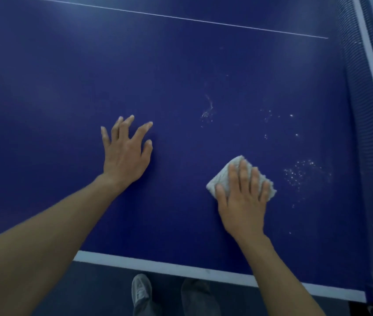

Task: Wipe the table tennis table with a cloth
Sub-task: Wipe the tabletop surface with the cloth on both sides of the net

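The cloth (241, 177), a small pale folded pad, lies flat on the table (181, 71) towards its near right part, close to the net (363, 124). The right hand (242, 201) presses it down with straight fingers spread over its top, the thumb at its left edge. The left hand (125, 151) rests on the bare blue surface well to the left of the cloth, fingers splayed and lightly bent, holding nothing.

Just right of the cloth, between it and the net, sits a patch of white specks (301, 172); more specks (279, 119) lie farther up, and a thin whitish smear (208, 109) sits above and left of the cloth. The near edge (181, 271) is a white band running below both wrists. A thin white line (181, 17) crosses the far surface. Wide blue surface opens to the left and beyond the hands. Below the edge are a dark floor and a grey shoe (141, 290).
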